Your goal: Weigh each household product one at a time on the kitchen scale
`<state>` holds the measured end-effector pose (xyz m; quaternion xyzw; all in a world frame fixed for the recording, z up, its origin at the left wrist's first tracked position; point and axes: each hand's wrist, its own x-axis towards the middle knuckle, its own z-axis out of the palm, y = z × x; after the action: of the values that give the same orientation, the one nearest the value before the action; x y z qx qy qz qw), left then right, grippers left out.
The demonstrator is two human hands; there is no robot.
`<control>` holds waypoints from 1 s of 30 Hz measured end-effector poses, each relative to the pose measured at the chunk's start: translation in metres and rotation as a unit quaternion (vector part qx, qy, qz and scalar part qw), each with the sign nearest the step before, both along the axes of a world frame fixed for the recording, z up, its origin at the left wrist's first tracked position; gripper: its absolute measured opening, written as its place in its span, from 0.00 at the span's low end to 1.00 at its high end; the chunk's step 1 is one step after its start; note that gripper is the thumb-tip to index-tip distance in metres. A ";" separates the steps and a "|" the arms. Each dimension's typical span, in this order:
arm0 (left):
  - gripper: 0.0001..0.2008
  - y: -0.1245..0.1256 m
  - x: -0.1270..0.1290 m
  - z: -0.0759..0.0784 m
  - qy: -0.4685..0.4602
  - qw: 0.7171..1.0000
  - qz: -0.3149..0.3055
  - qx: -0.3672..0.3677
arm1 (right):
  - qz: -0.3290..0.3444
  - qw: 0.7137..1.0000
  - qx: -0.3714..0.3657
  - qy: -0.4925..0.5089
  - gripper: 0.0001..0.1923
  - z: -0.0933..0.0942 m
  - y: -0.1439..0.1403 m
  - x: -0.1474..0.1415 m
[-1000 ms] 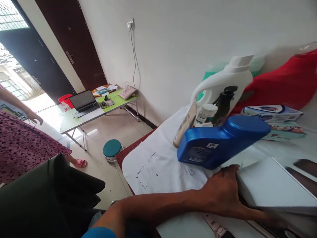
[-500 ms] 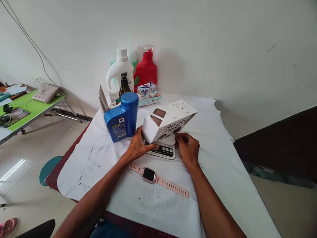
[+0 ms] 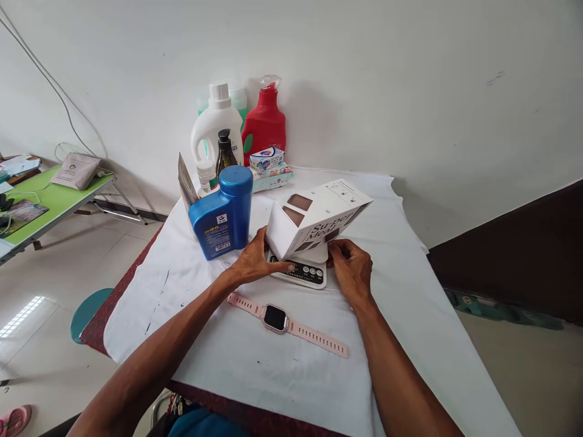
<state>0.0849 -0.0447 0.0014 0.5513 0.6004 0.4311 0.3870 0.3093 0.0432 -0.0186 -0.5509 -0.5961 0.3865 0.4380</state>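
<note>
1. Kitchen scale point(image 3: 314, 283) on the white cloth point(image 3: 419, 352) before me carries a white carton point(image 3: 321, 215) lettered "Su-per Meal", turned at an angle and covering much of the scale's plate.

2. My left hand point(image 3: 249, 262) lies at the scale's left side, thumb stretched over the black control panel point(image 3: 312, 271). The other fingers reach up beside the carton, partly hidden; I cannot tell whether they grip anything.

3. My right hand point(image 3: 350, 267) is at the opposite edge, fingers curled, tips at the scale's right side near the carton. Whether they pinch the rim, I cannot tell.

4. Nearer to me, a pink-strapped watch point(image 3: 275, 318) lies face up, screen dark, strap spread to both sides, one end near my left wrist.

5. Just beyond my left hand, a blue bottle point(image 3: 222, 215) stands upright, with an upright pouch point(image 3: 184, 179) and a white-capped jar point(image 3: 206, 174) behind it.

6. Toward the wall point(image 3: 387, 91), I see a white jug point(image 3: 209, 128), a dark pump bottle point(image 3: 225, 156) and a red bottle point(image 3: 268, 121), with a soap box point(image 3: 267, 159) stacked on a teal box point(image 3: 277, 178).

7. At left, a teal stool point(image 3: 88, 315) shows beside the table's corner.
</note>
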 end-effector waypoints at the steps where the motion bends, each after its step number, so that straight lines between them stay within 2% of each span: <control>1: 0.55 0.000 -0.002 -0.004 -0.012 1.000 -0.009 0.007 | 0.004 1.000 -0.001 0.000 0.14 0.000 0.000 0.000; 6: 0.56 -0.003 -0.011 -0.017 -0.031 0.997 -0.055 0.035 | 0.034 0.999 -0.014 -0.011 0.16 0.004 -0.004 0.010; 9: 0.57 -0.005 -0.014 -0.018 -0.012 0.997 -0.063 0.049 | 0.019 0.999 -0.012 -0.037 0.17 0.004 -0.015 0.026; 12: 0.55 -0.008 -0.015 -0.019 -0.005 0.996 -0.067 0.052 | -0.030 0.998 -0.019 -0.047 0.19 0.000 -0.032 0.054; 16: 0.51 -0.012 -0.018 -0.023 -0.016 0.995 -0.083 0.047 | -0.134 0.985 -0.037 -0.098 0.19 -0.003 -0.059 0.103; 18: 0.52 -0.012 -0.019 -0.027 -0.014 0.995 -0.080 0.051 | -0.171 0.973 -0.054 -0.143 0.16 0.001 -0.069 0.124; 20: 0.53 -0.012 -0.019 -0.031 -0.003 0.996 -0.072 0.060 | -0.180 0.966 -0.069 -0.172 0.15 0.009 -0.075 0.134; 22: 0.53 -0.011 -0.019 -0.035 0.006 0.995 -0.068 0.068 | -0.174 0.970 -0.059 -0.163 0.18 0.017 -0.073 0.127; 25: 0.53 -0.011 -0.018 -0.037 -0.001 0.995 -0.063 0.072 | -0.131 0.987 -0.007 -0.089 0.27 0.026 -0.059 0.094; 30: 0.52 -0.011 -0.016 -0.036 -0.013 0.997 -0.043 0.055 | 0.024 0.999 0.015 0.029 0.48 0.037 -0.008 0.041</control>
<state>0.0687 -0.0559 -0.0345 0.5913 0.5466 0.4538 0.3817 0.3506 0.0354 0.0188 -0.5181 -0.6018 0.4041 0.4540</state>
